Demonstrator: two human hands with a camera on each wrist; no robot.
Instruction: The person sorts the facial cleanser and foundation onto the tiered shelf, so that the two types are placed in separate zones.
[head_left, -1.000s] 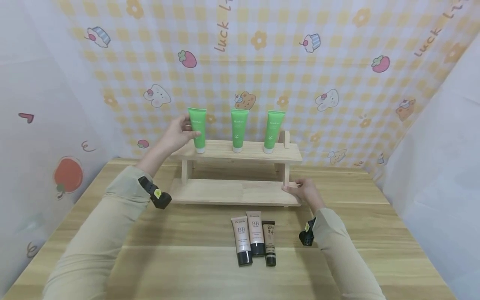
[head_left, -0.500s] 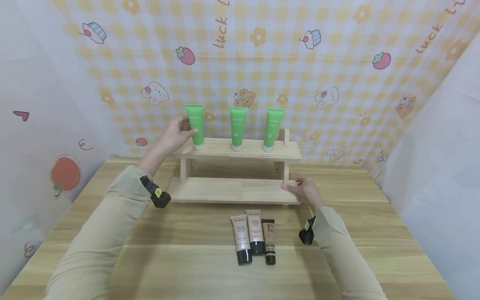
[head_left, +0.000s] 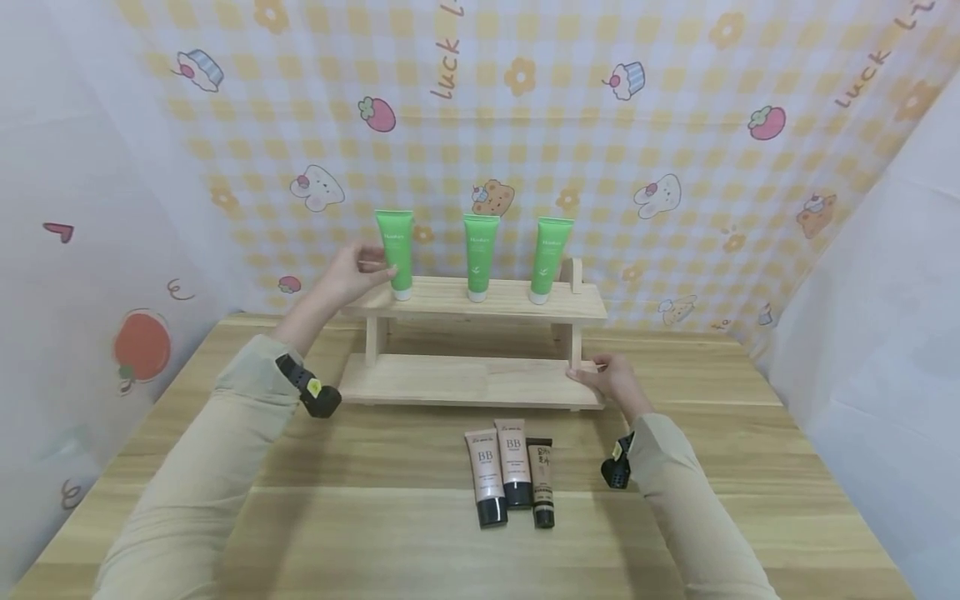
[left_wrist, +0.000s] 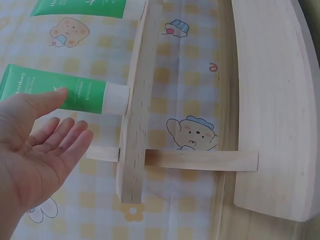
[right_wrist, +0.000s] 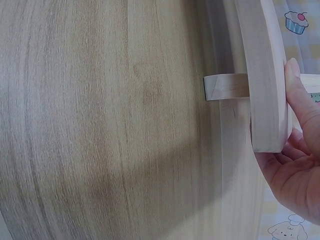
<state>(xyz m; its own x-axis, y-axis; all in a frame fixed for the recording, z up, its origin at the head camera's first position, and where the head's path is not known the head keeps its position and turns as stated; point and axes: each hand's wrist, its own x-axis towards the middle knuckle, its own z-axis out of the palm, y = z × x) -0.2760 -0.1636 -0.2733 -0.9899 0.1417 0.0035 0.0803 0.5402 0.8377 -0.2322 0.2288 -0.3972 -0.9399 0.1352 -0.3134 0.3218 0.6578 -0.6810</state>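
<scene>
Three green squeeze tubes stand upright on their white caps along the top tier of a two-tier wooden display stand [head_left: 450,379]. My left hand [head_left: 356,273] is at the leftmost tube [head_left: 399,254], thumb across its front and the index finger mostly hidden behind it. In the left wrist view, the other fingers of the left hand [left_wrist: 45,135] curl loosely below this tube [left_wrist: 80,90]. The middle tube [head_left: 480,254] and right tube [head_left: 550,258] stand apart from it. My right hand [head_left: 613,382] grips the lower tier's right end, thumb on top [right_wrist: 295,90] and fingers underneath.
In front of the stand, three cosmetic tubes lie on the wood-grain table [head_left: 360,517]: two pink BB tubes [head_left: 487,475] [head_left: 513,462] with black caps and a smaller brown one [head_left: 541,482]. A patterned cloth [head_left: 480,108] hangs behind, with pale cloth at both sides.
The fingers of my left hand sit slightly lower beside the leftmost green tube. My right hand keeps its grip on the stand. The head view shifts a little.
</scene>
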